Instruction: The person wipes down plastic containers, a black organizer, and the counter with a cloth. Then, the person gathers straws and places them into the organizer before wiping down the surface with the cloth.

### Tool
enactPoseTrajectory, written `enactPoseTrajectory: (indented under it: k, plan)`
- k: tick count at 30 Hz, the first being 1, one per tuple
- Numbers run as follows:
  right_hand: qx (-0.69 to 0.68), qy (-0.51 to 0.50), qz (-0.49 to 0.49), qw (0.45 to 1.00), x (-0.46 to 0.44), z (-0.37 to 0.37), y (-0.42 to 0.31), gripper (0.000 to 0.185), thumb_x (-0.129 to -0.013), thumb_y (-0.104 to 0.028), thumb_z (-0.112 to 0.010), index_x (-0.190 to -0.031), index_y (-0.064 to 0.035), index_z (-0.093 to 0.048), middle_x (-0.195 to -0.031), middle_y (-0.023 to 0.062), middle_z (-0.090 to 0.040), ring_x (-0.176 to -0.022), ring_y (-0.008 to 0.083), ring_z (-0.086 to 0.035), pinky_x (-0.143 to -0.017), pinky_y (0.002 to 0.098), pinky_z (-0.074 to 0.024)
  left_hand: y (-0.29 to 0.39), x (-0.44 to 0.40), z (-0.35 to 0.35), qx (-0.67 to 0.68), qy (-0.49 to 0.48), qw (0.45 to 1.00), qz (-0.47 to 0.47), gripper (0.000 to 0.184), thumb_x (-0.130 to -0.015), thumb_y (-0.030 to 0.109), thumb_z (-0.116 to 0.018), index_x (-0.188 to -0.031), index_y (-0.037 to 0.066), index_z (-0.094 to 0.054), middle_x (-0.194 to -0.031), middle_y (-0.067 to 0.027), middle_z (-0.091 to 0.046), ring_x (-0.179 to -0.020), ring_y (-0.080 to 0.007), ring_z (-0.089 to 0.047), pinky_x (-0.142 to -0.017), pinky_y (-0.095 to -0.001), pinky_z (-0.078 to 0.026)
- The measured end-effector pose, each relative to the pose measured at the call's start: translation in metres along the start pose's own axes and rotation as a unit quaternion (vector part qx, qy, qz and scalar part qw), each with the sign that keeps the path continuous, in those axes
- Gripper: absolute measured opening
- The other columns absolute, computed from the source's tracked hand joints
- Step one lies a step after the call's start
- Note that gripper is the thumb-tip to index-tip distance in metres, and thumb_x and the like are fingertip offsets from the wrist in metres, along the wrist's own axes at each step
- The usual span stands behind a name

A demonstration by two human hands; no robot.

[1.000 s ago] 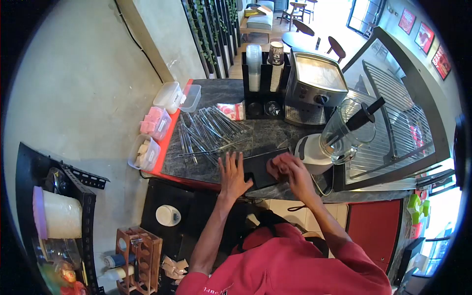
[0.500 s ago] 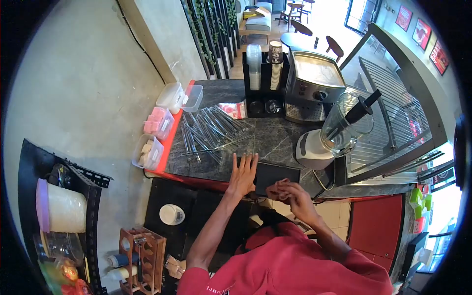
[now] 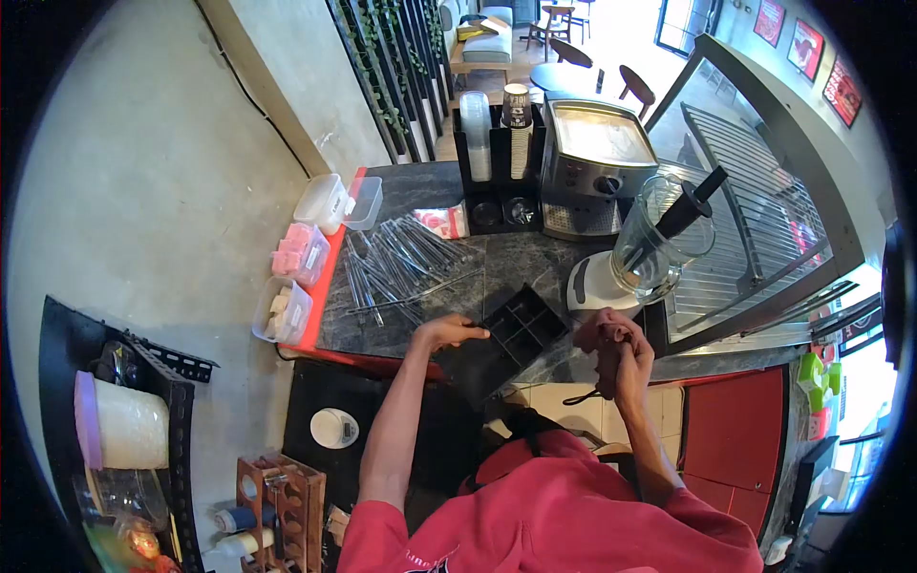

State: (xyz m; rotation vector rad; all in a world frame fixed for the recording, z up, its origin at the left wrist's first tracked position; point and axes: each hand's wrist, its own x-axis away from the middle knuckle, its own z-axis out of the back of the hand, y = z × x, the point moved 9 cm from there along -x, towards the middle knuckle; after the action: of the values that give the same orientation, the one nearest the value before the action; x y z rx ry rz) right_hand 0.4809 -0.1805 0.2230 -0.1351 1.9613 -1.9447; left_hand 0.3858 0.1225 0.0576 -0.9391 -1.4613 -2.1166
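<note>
My left hand (image 3: pixel 449 332) grips the left edge of a black organizer box (image 3: pixel 521 334), thumb on its rim. The box is tilted at the counter's front edge, with its divided compartments facing up and right. In my right hand (image 3: pixel 630 363) is a bunched brown cloth (image 3: pixel 606 336), held just right of the box, and a dark loop hangs below that hand. Behind my left hand lies a spread pile of thin, plastic-wrapped straws (image 3: pixel 401 263).
A blender (image 3: pixel 611 282) stands close behind my right hand, beside a glass display case (image 3: pixel 755 220). Farther back are an espresso machine (image 3: pixel 597 162) and a cup holder (image 3: pixel 501 205). Plastic tubs (image 3: pixel 284 310) line the counter's left edge. A white scale (image 3: pixel 334 429) sits lower left.
My left hand, earlier spread flat at the counter edge, has closed on the black box, now turned and tilted with its compartments showing. My right hand has moved up and right with the cloth.
</note>
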Motion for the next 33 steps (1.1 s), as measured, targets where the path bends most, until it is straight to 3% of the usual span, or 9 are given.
enactPoseTrajectory:
  k: [4, 7, 12, 14, 16, 24, 27, 30, 33]
  plan:
    - [-0.039, -0.013, -0.045, 0.998, 0.003, -0.011, 0.024, 0.040, -0.083, 0.007, -0.038, -0.116, 0.0022, -0.062, -0.110, 0.0077, -0.064, -0.102, 0.0151, -0.059, -0.095, 0.0270, -0.0431, -0.011, 0.011, -0.002, 0.105, 0.040, 0.993, -0.026, 0.085, -0.085, 0.051, -0.068, -0.146, 0.001, -0.036, -0.145, -0.0221, -0.041, -0.131, -0.0295, -0.045, -0.101, -0.0380, -0.043]
    - [-0.005, -0.086, -0.085, 0.993, 0.003, -0.037, 0.031, 0.038, -0.086, 0.006, -0.037, -0.117, 0.0030, -0.060, -0.116, 0.0103, -0.064, -0.105, 0.0152, -0.059, -0.094, 0.0273, -0.0442, -0.008, 0.053, 0.009, 0.181, 0.259, 0.926, -0.205, 0.061, -0.089, 0.033, -0.069, -0.138, 0.003, -0.047, -0.129, -0.0180, -0.055, -0.116, -0.0255, -0.056, -0.099, -0.0374, -0.045]
    - [-0.047, -0.296, -0.092, 0.949, 0.020, -0.150, 0.028, 0.034, -0.083, 0.003, -0.044, -0.114, 0.0031, -0.060, -0.116, 0.0158, -0.063, -0.102, 0.0227, -0.061, -0.090, 0.0321, -0.0479, -0.002, 0.124, -0.054, -0.029, 0.469, 0.855, -0.222, 0.114, -0.065, 0.055, -0.080, -0.148, 0.003, -0.022, -0.144, -0.0223, -0.030, -0.137, -0.0408, -0.026, -0.113, -0.0520, -0.023]
    - [0.186, -0.443, 0.159, 0.863, 0.032, -0.212, 0.040, 0.035, -0.083, -0.002, -0.047, -0.115, 0.0032, -0.060, -0.112, 0.0197, -0.064, -0.104, 0.0322, -0.059, -0.091, 0.0391, -0.0482, 0.017, 0.128, -0.063, -0.140, 0.504, 0.823, -0.223, 0.123, -0.063, 0.063, -0.076, -0.149, 0.000, -0.017, -0.147, -0.0237, -0.026, -0.140, -0.0415, -0.022, -0.115, -0.0551, -0.017]
    - [0.353, -0.538, 0.177, 0.745, 0.053, -0.261, 0.126, 0.038, -0.085, -0.010, -0.051, -0.120, 0.0037, -0.057, -0.116, 0.0260, -0.060, -0.106, 0.0388, -0.057, -0.093, 0.0447, -0.0462, 0.009, 0.112, -0.066, -0.173, 0.512, 0.818, -0.198, 0.126, -0.063, 0.067, -0.074, -0.150, -0.001, -0.013, -0.151, -0.0242, -0.021, -0.143, -0.0405, -0.016, -0.116, -0.0555, -0.011]
    - [0.494, -0.624, 0.128, 0.592, 0.069, -0.266, 0.244, 0.049, -0.083, -0.019, -0.056, -0.126, 0.0041, -0.054, -0.117, 0.0273, -0.060, -0.103, 0.0385, -0.060, -0.091, 0.0442, -0.0465, 0.002, 0.112, -0.055, -0.137, 0.543, 0.802, -0.206, 0.126, -0.057, 0.041, -0.085, -0.151, 0.000, -0.011, -0.154, -0.0214, -0.018, -0.145, -0.0368, -0.014, -0.119, -0.0499, -0.009]
    - [0.472, -0.766, -0.016, 0.436, 0.067, -0.262, 0.190, 0.035, -0.085, -0.020, -0.058, -0.114, -0.0031, -0.067, -0.117, 0.0185, -0.065, -0.097, 0.0350, -0.064, -0.076, 0.0451, -0.0509, 0.001, 0.114, -0.062, -0.135, 0.547, 0.796, -0.220, 0.126, -0.056, 0.040, -0.086, -0.150, -0.002, -0.012, -0.154, -0.0214, -0.020, -0.145, -0.0369, -0.016, -0.119, -0.0500, -0.009]
    - [0.476, -0.713, -0.040, 0.513, 0.055, -0.266, 0.172, 0.040, -0.083, -0.025, -0.060, -0.116, -0.0011, -0.065, -0.116, 0.0207, -0.065, -0.098, 0.0363, -0.063, -0.075, 0.0443, -0.0511, 0.007, 0.116, -0.063, -0.137, 0.551, 0.789, -0.233, 0.125, -0.057, 0.039, -0.085, -0.149, -0.003, -0.013, -0.153, -0.0217, -0.022, -0.144, -0.0370, -0.017, -0.119, -0.0502, -0.010]
    - [0.539, -0.523, 0.212, 0.625, 0.063, -0.271, 0.152, 0.038, -0.080, -0.023, -0.063, -0.107, 0.0027, -0.068, -0.114, 0.0228, -0.065, -0.103, 0.0388, -0.062, -0.085, 0.0438, -0.0498, 0.005, 0.116, -0.064, -0.127, 0.550, 0.794, -0.226, 0.121, -0.059, 0.037, -0.085, -0.149, -0.004, -0.015, -0.152, -0.0223, -0.024, -0.144, -0.0371, -0.018, -0.119, -0.0503, -0.010]
